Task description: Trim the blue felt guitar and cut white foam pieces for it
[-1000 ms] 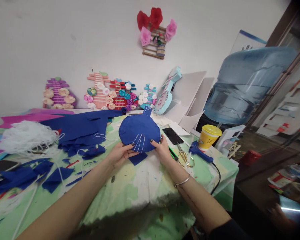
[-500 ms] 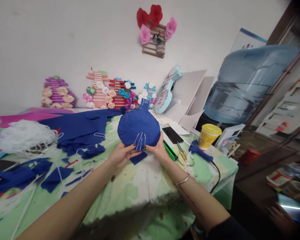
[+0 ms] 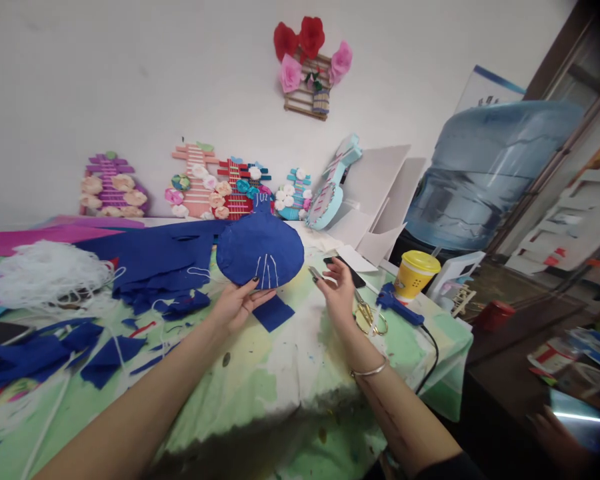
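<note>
A round blue cloth-covered piece [image 3: 260,243] with a narrow neck stands tilted up over the table, white cords fanning across its lower part and short cords on the neck. My left hand [image 3: 237,303] grips its lower edge, thumb in front. To its right my right hand [image 3: 337,293] is off the piece, fingers curled but apart, with nothing visible held. Just beyond the right thumb a small grey metallic tip [image 3: 315,272] shows; the hand hides the rest. A blue cloth square [image 3: 274,313] lies below the piece. Gold-handled scissors [image 3: 370,317] lie beside my right wrist.
A black phone [image 3: 353,272], a blue glue gun [image 3: 400,307] with its cord and a yellow-lidded tub [image 3: 417,273] are on the right. Blue cloth scraps [image 3: 165,260] and tangled white cord [image 3: 50,277] cover the left. Decorated instrument-shaped crafts [image 3: 197,183] line the wall.
My right hand has let go of the blue piece and moved right, over where the green cutter lay. The piece has shifted left, still in my left hand.
</note>
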The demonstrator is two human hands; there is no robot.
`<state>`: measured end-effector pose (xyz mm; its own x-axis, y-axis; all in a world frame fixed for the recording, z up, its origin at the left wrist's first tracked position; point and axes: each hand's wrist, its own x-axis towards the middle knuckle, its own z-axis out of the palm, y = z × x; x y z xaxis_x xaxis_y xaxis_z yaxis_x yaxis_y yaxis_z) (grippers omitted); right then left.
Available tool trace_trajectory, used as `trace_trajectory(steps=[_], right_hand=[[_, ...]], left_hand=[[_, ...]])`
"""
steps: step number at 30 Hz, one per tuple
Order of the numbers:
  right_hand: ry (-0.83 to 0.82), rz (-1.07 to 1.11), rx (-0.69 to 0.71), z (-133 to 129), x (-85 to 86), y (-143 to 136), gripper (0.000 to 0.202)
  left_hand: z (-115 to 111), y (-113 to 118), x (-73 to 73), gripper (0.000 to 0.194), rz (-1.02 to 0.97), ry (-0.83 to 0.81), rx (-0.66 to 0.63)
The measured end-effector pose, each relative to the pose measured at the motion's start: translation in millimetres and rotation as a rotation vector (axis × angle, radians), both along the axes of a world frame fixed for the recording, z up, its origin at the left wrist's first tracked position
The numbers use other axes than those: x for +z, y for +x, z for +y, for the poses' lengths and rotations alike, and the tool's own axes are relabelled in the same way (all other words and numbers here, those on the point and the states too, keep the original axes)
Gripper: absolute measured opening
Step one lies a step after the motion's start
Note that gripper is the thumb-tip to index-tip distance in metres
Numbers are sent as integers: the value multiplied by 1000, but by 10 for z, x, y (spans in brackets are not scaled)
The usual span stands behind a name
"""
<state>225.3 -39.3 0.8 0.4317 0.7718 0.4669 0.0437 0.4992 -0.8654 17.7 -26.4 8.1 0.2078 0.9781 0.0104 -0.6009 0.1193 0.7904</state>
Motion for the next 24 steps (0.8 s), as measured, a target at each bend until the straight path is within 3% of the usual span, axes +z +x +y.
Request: trace_trajectory(steps=[3,6,10,16,20,24], right_hand=[[-26,-86,-86,-121,0,141,24],[-62,-226,-114,-316,-33,287,11],[-5,-394,-206,-584,-26,509,16],[5,-389,-330,-792,99,974,22],[-105,-448,-350,-774,44,1259,25],[-263,-545,-313,-728,-59,1339,21]], left_hand=[[18,-34,24,32,-11,-11,27],[15,-46,41,30,-12,-11,38],[3,-40,57,33,-14,1,39],[42,-49,26,26,4,-14,40],[57,-58,12,25,0,-18,62],[47,-61,17,27,3,-11,53]])
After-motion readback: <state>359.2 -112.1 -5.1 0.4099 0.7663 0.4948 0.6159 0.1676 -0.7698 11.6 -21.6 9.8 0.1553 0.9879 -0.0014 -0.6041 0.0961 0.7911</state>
